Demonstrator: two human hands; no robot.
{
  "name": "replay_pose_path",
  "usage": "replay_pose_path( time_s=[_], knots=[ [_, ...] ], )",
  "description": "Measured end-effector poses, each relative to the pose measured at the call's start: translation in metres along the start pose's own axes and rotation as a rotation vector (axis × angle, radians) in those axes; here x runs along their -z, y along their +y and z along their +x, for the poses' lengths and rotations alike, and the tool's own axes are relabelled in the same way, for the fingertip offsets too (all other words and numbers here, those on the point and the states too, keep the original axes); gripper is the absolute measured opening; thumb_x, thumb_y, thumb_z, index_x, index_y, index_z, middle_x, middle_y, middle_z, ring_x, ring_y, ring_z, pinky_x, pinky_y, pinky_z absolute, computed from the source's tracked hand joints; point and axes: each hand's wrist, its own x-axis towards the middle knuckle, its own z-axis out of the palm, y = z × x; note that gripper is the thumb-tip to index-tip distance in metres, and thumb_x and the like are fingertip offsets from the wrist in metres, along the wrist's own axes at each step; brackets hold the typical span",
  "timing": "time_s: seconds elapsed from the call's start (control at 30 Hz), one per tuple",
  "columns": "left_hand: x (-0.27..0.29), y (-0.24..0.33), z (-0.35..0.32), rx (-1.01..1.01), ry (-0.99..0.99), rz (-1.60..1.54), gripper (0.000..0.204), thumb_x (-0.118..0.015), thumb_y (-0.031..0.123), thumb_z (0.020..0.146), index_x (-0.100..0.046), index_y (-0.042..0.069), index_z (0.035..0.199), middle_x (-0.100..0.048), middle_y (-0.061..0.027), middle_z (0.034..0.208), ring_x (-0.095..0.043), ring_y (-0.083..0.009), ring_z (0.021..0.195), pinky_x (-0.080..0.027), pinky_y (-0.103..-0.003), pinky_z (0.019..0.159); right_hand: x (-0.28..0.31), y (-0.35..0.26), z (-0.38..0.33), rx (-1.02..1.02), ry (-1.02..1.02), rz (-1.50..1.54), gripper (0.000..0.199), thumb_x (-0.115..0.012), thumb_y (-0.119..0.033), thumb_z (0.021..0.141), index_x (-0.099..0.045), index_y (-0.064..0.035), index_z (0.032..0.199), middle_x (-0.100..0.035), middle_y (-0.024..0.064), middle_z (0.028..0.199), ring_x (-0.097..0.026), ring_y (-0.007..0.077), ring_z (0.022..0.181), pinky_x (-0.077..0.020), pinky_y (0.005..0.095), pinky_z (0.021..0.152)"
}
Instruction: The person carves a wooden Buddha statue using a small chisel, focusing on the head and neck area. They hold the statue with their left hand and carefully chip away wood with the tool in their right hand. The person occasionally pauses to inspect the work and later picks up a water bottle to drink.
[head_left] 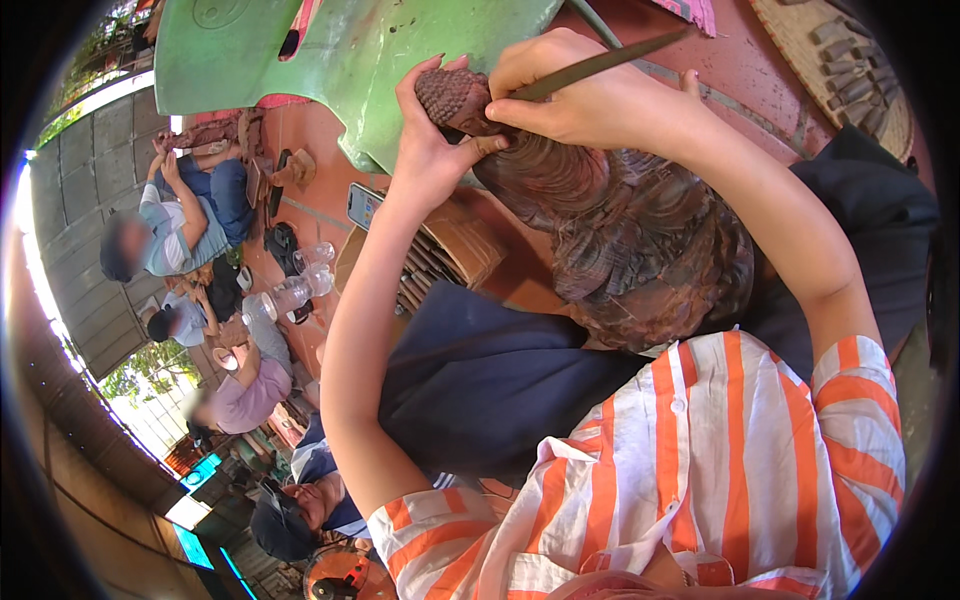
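A dark brown carved wooden statue (650,240), with folded robes and a head covered in small curls, leans between my legs. My left hand (428,150) is wrapped round the statue's head, its thumb pressing near the face and neck. In my right hand (575,95) is a long, dark, tapering tool that looks like a file (625,60), its pointed end directed up and right. My right fingertips pinch close against the statue's face. The tool's working end is hidden by these fingers, as is most of the face.
A green plastic chair (370,60) stands just beyond the statue. Left of it, a phone (362,206) lies by a cardboard box (470,240) and several slim tools. A woven tray (790,50) holds dark pieces at upper right. Clear plastic bottles (292,292) and seated people occupy the left.
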Motion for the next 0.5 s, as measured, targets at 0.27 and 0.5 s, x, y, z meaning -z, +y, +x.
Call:
replay_pose_path(
  time_s=[0.27, 0.5],
  knots=[
    [0.001, 0.001, 0.002, -0.028, 0.006, 0.062, 0.100, -0.086, 0.010, 0.071, -0.015, 0.005, 0.142, -0.039, -0.0200, 0.146, -0.050, -0.0267, 0.126, -0.042, -0.041, 0.107, -0.003, 0.023, -0.005, -0.087, 0.054, 0.197, 0.021, -0.063, -0.020, 0.084, -0.067, 0.0010, 0.083, -0.065, 0.0173, 0.072, -0.062, 0.0298, 0.067, -0.0484, 0.0368, 0.065],
    [0.000, 0.002, 0.003, -0.004, 0.010, 0.000, 0.102, -0.087, 0.012, 0.069, -0.015, 0.005, 0.142, -0.039, -0.0204, 0.145, -0.051, -0.0273, 0.125, -0.042, -0.042, 0.107, -0.001, 0.010, -0.001, 0.005, 0.058, 0.095, 0.022, -0.063, -0.020, 0.085, -0.069, 0.0016, 0.085, -0.064, 0.0172, 0.071, -0.063, 0.0282, 0.066, -0.0491, 0.0361, 0.065]
  ],
)
